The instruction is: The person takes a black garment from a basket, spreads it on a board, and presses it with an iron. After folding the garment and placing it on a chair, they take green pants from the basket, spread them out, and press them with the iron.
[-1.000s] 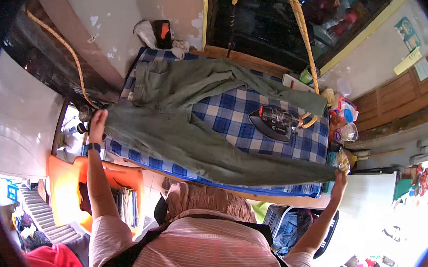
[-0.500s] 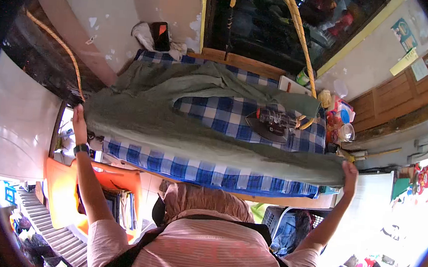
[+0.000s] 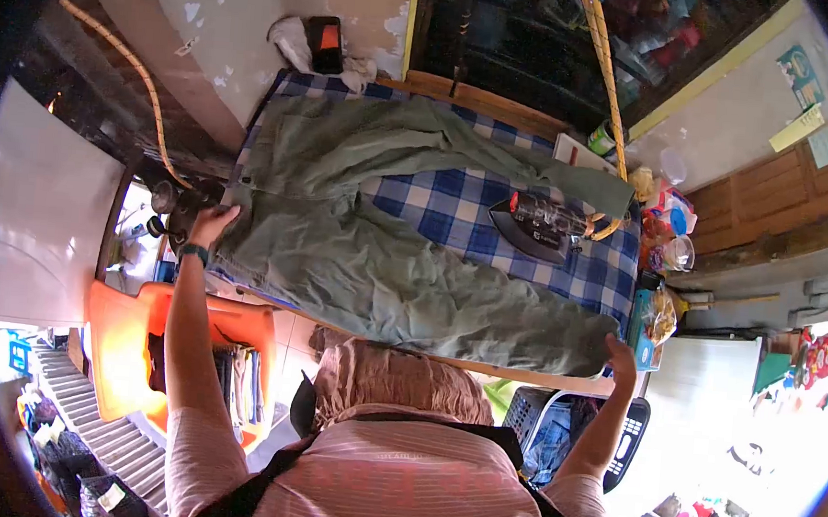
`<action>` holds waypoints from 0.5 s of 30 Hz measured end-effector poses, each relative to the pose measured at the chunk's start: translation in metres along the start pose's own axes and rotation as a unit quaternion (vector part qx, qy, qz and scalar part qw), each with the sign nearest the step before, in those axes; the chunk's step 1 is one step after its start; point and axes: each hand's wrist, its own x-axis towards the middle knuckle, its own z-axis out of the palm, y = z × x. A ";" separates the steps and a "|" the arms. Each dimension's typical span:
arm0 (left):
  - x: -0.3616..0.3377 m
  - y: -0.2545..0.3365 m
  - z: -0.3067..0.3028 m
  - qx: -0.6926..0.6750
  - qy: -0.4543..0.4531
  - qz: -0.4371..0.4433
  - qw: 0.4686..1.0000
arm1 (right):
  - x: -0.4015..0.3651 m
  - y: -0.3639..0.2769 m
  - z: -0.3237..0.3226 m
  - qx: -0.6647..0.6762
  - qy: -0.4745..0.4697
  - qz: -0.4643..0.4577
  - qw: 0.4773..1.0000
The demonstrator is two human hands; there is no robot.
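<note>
A pair of wrinkled grey-green trousers lies spread over a blue-and-white checked cloth, its waist on the left and legs toward the right. My left hand grips the waist edge, thumb on top of the fabric. At the hem of the nearer leg, my right hand is closed on the cloth, its fingers partly hidden. Between the two legs an iron rests on the checked cloth, with its yellow cord rising behind.
A phone lies on a white cloth at the back. Plastic containers and a blue box line the right side. Below stand an orange chair holding folded clothes and a dark laundry basket with denim.
The nearer leg was stretched taut and raised; now it lies lower and wrinkled on the surface. My left hand has moved right, and my right hand left and down, both with the trousers.
</note>
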 end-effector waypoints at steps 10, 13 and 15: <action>0.116 0.133 -0.123 -0.496 0.078 0.122 0.856 | -0.039 -0.247 -0.091 0.490 0.217 0.026 0.844; 0.098 0.153 -0.142 -0.661 0.036 0.189 0.725 | -0.050 -0.254 -0.088 0.442 0.296 -0.030 0.846; 0.028 0.179 -0.134 -0.660 0.073 0.155 0.732 | -0.054 -0.235 -0.080 0.360 0.336 -0.064 0.868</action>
